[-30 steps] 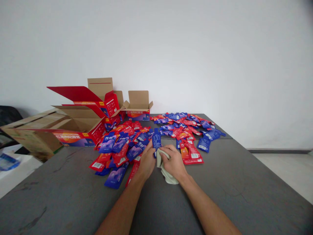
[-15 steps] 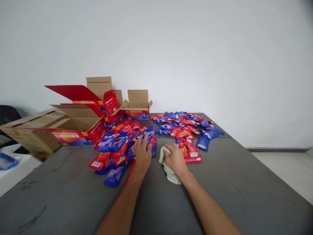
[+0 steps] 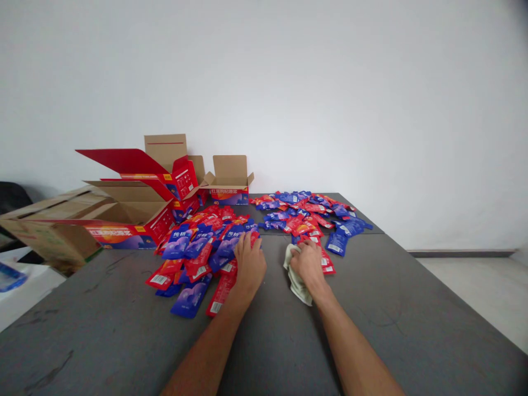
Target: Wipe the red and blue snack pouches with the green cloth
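My left hand (image 3: 249,265) is at the right edge of a heap of flat red and blue pouches (image 3: 200,242). Its fingers are bent down onto a pouch (image 3: 255,237) there, and the fingertips are partly hidden. A red pouch (image 3: 221,294) sticks out of the heap beside the left wrist. My right hand (image 3: 308,265) is closed on a crumpled pale green cloth (image 3: 297,283), which trails down to the table. Just beyond the right hand lie red pouches (image 3: 328,263), partly covered by it.
A second spread of pouches (image 3: 303,212) covers the far part of the dark table (image 3: 371,319). Open red cartons (image 3: 124,234) stand at the left, with another open carton (image 3: 230,192) at the back by the white wall. A brown cardboard box (image 3: 53,231) is beyond the table's left edge.
Both hands have moved to the right, the right one carrying the cloth. The left hand's fingers are more bent, and the red pouch by its wrist is now more exposed. The view has shifted slightly.
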Available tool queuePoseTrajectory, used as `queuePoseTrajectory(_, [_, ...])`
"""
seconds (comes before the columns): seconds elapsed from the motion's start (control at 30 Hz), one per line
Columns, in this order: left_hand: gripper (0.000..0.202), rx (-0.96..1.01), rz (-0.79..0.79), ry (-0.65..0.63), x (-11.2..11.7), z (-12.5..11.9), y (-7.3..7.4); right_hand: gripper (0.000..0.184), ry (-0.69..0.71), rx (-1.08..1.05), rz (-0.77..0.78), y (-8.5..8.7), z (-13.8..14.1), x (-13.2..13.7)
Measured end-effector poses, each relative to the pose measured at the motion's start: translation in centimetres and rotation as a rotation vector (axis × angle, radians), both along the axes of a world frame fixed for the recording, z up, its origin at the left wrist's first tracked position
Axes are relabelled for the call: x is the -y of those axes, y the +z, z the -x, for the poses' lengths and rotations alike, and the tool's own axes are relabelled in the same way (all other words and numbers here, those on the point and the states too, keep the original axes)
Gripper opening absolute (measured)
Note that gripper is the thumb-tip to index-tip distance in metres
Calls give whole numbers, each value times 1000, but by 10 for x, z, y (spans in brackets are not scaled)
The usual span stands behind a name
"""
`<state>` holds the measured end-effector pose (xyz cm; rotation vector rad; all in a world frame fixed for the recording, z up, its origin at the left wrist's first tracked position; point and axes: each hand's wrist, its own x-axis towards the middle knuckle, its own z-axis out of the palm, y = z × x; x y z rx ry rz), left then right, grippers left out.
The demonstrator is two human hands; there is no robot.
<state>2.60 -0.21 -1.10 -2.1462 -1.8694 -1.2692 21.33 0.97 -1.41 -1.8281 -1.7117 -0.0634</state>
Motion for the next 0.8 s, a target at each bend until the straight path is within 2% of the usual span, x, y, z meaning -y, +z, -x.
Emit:
queuePoseTrajectory(0.1, [41, 24, 101, -193, 1, -18, -9, 26, -187, 8, -52, -9, -12, -4])
queuePoseTrajectory(0.17, [40, 99, 153, -274, -1, -25, -16, 27, -254, 1, -3, -12, -16, -5])
queuePoseTrajectory(0.23, [37, 225, 195, -330, -3, -27, -22, 27, -264, -22, 89, -12, -17, -4])
queuePoseTrajectory(0.37, [33, 476, 278, -420, -10, -24, -30, 28, -190, -32, 206, -4, -11, 1])
queuePoseTrajectory(0.53, [31, 581, 371, -462, -14, -18, -32, 21, -26, 4, 254, 2, 12, 9])
queuePoseTrajectory(0.67, [33, 650, 396, -507, -15, -13, -29, 16, -16, -51, 211, 9, 25, 13])
queuePoseTrajectory(0.8, [32, 746, 387, -510, -16, -8, -25, 17, 45, -203, 83, 18, 30, 14])
